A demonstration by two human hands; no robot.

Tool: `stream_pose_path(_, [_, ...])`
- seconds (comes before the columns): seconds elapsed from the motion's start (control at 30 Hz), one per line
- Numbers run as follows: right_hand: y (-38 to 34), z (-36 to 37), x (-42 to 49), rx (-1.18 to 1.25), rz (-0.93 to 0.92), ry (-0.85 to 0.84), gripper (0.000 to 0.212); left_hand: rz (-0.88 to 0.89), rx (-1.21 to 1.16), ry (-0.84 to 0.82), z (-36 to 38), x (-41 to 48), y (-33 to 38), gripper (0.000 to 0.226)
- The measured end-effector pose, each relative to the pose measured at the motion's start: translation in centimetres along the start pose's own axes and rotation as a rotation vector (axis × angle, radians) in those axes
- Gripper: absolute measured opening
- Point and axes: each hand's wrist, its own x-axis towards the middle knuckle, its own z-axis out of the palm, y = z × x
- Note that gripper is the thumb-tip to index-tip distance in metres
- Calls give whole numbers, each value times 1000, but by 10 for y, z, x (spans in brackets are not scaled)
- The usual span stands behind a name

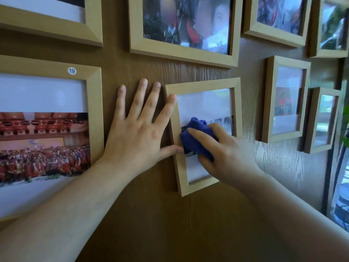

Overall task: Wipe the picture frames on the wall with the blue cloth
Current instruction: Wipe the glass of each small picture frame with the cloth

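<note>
Two hands on the wood-grain wall (151, 214). Left hand (137, 133) flat, fingers spread open; index tip and thumb touch the left rail of the small portrait frame (238, 110), steadying it. Right hand (224, 154) has fingers closed around the bunched blue cloth (196, 133), pressed on that frame's glass, mid-height, left of centre. Bare wall strip at 9 o'clock of the frame, under the left palm; tight gap at 12 to the large top frame (181, 53); narrow strip at 3 to the next frame (268, 103); open wall at 6. Cloth is deep blue, fuzzy, crumpled. Left-side frame (94, 110) carries a round sticker (72, 70) reading "19".
</note>
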Motion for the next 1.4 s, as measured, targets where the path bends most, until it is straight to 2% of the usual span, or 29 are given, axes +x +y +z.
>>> stream_pose_path(0.07, [6, -1, -4, -31, 10, -1, 46, 1, -1, 0, 0, 0, 0, 105])
stream_pose_path(0.23, [30, -11, -26, -188, 227, -9, 48, -3, -8, 2, 1, 0, 2, 107])
stream_pose_path(0.3, [33, -13, -31, -204, 254, -27, 48, -1, -6, 1, 1, 0, 2, 108])
stream_pose_path(0.4, [24, -10, -33, -115, 176, -57, 50, -7, 6, -10, 0, 0, 3, 109])
stream_pose_path(0.57, [-2, 6, -41, -39, -99, -149, 54, -14, 23, -33, -2, 0, 4, 107])
stream_pose_path(0.67, [-2, 9, -45, -6, -122, -159, 56, -20, 22, -43, -4, 0, 5, 107])
stream_pose_path(0.87, [21, 6, -57, -120, -230, -192, 45, -34, 16, -49, -6, 1, 8, 108])
stream_pose_path(1.03, [51, -6, -65, -223, -119, -243, 50, -50, 15, -80, -9, 2, 10, 107])
stream_pose_path(1.17, [64, -20, -69, -247, -22, -222, 48, -58, 7, -96, -11, 2, 12, 106])
stream_pose_path(1.4, [65, -50, -60, -228, 55, -60, 54, 20, -86, -3, -14, -6, 18, 93])
